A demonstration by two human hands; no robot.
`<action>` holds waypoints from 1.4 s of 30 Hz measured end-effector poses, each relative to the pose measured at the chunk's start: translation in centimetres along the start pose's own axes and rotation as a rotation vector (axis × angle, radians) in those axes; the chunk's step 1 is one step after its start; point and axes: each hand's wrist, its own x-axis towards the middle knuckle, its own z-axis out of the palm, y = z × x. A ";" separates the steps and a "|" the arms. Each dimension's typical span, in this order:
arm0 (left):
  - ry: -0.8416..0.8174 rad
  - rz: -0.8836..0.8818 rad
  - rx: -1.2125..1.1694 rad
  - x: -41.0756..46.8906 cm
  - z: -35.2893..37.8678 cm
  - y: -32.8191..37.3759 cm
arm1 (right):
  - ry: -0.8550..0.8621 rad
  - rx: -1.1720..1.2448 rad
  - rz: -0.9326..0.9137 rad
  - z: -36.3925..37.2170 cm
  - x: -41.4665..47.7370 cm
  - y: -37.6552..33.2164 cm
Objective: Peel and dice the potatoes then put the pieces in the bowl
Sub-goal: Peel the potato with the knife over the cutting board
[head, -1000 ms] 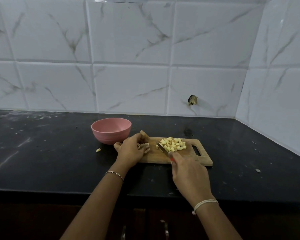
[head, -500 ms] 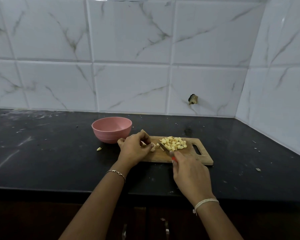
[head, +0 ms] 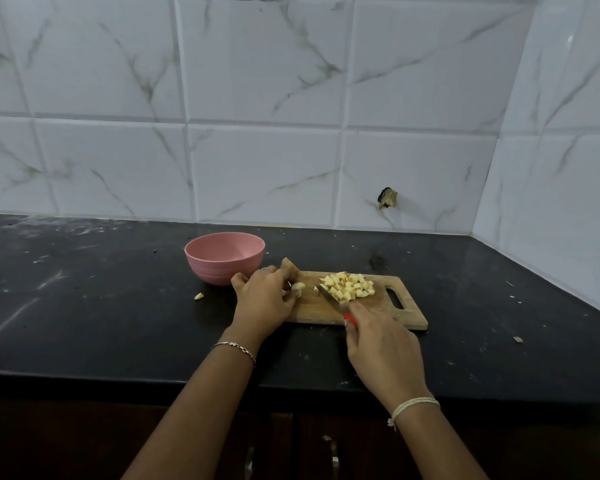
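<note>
White marble-look tiles run along the back and right side, with a chipped hole (head: pixel 387 198) in one tile. Below that is a black desk (head: pixel 101 306), kinda scuffed and dusty.

Pink bowl (head: pixel 222 271) sits upright on the desk, just left of a wooden board (head: pixel 312 311) with a handle slot at its right end. They're very close, can't tell if they actually touch.

Diced potato (head: pixel 349 287) is heaped on the far middle of the board, pale yellow cubes. One loose cube (head: pixel 316 289) lies just left of the heap. A stray bit (head: pixel 199 296) is on the desk near the bowl's front left, and another scrap (head: pixel 517 339) is well off to the right.

Left hand (head: pixel 265 299) is over the board's left end, fingers curled, pinching a small pale potato piece (head: pixel 298 287). A brownish chunk (head: pixel 289 266) pokes up just behind that hand. There's a ring on one finger and a thin bracelet (head: pixel 234 346) on the wrist.

Right hand (head: pixel 381 351) is wrapped around the red handle of a knife (head: pixel 330 298). The blade angles away and left, its tip at the near left edge of the heap, between the heap and the left hand. A white thread band (head: pixel 414 405) sits on that wrist.

Dark cabinet fronts show under the desk edge.
</note>
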 end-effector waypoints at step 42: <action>-0.039 -0.008 -0.055 -0.7 0.0 1.7 | -0.006 0.086 0.002 -0.7 -1.0 -0.4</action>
